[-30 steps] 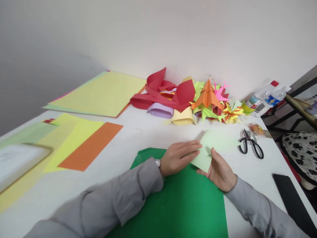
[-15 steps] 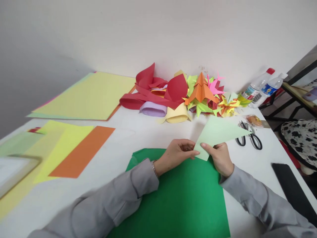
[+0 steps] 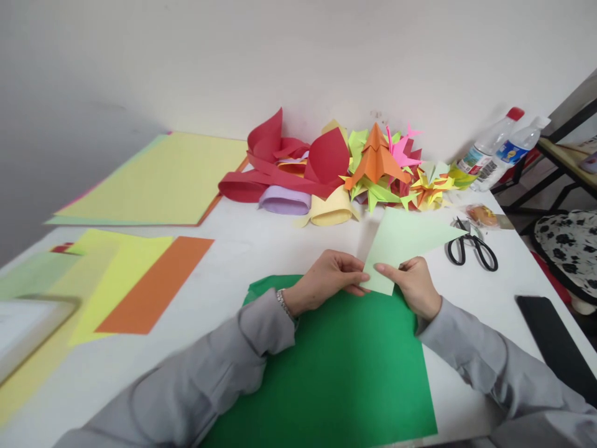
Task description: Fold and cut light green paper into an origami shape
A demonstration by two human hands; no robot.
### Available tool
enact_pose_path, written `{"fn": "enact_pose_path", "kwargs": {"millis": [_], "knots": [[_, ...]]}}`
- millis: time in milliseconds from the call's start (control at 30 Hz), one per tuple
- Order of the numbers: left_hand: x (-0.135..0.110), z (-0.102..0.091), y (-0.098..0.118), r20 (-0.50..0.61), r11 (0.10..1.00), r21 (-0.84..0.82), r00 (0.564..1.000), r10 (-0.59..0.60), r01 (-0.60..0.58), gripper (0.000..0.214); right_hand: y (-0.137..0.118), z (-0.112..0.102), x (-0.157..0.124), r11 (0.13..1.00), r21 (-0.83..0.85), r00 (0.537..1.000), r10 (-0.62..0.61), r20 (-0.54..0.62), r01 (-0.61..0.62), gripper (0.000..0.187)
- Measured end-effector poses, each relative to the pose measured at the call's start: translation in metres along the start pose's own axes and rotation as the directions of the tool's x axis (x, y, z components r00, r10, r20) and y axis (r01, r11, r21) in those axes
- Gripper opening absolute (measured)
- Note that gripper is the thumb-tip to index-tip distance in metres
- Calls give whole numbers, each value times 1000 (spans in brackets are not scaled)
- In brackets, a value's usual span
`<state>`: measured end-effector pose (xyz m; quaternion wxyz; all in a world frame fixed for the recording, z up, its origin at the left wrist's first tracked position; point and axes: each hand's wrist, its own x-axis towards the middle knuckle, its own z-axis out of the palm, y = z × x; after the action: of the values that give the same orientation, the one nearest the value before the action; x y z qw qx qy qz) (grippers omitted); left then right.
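Both hands hold one pale green sheet of paper, which comes to a long point on the right. My left hand pinches its lower left corner between thumb and fingers. My right hand grips the lower edge, its thumb lying on top and the other fingers behind. Below the hands lies a large green sheet, partly covered by my left sleeve. The paper's right tip reaches in front of black-handled scissors on the table.
Folded paper shapes, among them an orange one and red curled pieces, are heaped against the wall. Large yellow sheets and an orange strip lie left. Right are two bottles and a black flat object.
The camera view has shifted slightly. Both hands keep their hold on the pale green paper, which has turned only a little.
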<state>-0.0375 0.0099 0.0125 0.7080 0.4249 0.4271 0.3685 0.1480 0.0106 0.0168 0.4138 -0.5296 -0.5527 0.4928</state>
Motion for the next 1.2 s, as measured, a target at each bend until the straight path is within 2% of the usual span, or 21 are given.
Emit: {"fn": "enact_pose_path", "kwargs": {"millis": [233,567,767,1067,1200], "knots": [[-2,3,3,5,998,56,1000,-6,6,30,6,0,3,1000,-18,996,-5,-85,4,52],[-3,-2,9,53,996,10,994,-92,92,40,7,-2,3,1000,-22,996,-21,-82,19,51],[-3,2,6,-23,999,39,1000,1,0,39,7,-1,4,1000,-19,996,-13,-87,12,55],[-5,1,7,53,999,29,998,-24,22,38,3,0,3,999,-52,998,-10,-65,6,62],[-5,1,8,46,999,35,999,-7,5,37,5,-2,4,999,-30,997,-12,-81,9,62]]}}
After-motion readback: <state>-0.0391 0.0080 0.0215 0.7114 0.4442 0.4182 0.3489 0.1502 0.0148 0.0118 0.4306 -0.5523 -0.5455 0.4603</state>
